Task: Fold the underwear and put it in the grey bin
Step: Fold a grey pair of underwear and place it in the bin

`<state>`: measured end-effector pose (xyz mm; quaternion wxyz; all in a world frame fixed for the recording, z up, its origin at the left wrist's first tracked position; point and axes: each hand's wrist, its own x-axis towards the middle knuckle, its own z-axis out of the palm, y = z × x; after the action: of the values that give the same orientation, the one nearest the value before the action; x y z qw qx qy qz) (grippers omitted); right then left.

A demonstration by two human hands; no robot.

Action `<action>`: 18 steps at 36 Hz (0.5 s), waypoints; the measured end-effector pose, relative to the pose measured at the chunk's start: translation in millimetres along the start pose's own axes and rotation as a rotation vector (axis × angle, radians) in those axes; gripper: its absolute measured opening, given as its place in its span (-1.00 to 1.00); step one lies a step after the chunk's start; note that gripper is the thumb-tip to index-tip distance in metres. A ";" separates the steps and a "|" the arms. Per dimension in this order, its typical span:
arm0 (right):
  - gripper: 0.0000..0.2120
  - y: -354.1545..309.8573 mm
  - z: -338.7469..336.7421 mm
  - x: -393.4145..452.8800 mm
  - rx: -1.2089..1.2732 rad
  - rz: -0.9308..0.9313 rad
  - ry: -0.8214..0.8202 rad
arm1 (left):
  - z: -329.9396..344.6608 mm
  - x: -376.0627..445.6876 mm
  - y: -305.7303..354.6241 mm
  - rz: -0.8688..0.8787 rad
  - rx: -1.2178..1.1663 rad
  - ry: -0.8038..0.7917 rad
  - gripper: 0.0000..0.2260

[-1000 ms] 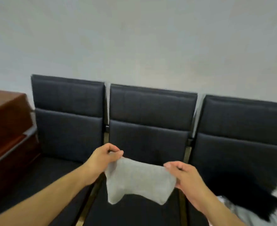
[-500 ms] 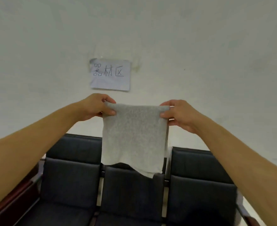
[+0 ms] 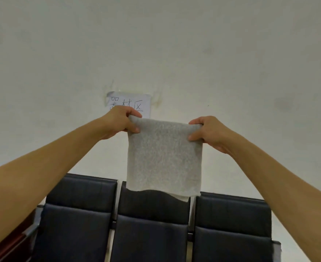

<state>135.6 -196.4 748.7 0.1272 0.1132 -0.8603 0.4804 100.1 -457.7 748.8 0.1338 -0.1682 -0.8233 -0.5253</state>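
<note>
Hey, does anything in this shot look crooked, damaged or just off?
Only the paper sign on the wall: its top left corner curls away, with marks around it. The grey underwear hangs straight, pinched at its top corners by the left hand and right hand.

Two bare forearms — no sleeves, watch or rings showing — ending in ungloved hands.

Dim, flat, even indoor light; faint shadows; no glare; wide-angle bowing at edges; slightly soft focus.
</note>
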 end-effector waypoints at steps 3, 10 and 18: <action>-0.65 0.6 0.6 4.3 -0.235 -0.028 0.101 | 5.0 3.9 0.9 0.060 0.191 0.029 -0.69; -0.76 11.4 1.6 7.0 -0.434 -0.043 0.151 | 18.8 17.4 -5.4 0.087 0.405 -0.008 -0.90; -0.77 33.0 -11.2 1.8 -0.456 -0.019 0.048 | 26.6 23.3 -21.7 0.060 0.256 -0.100 -0.97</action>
<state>124.7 -170.0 728.7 0.1743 0.0783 -0.9422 0.2750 68.8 -438.8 729.3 0.1286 -0.2000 -0.8839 -0.4026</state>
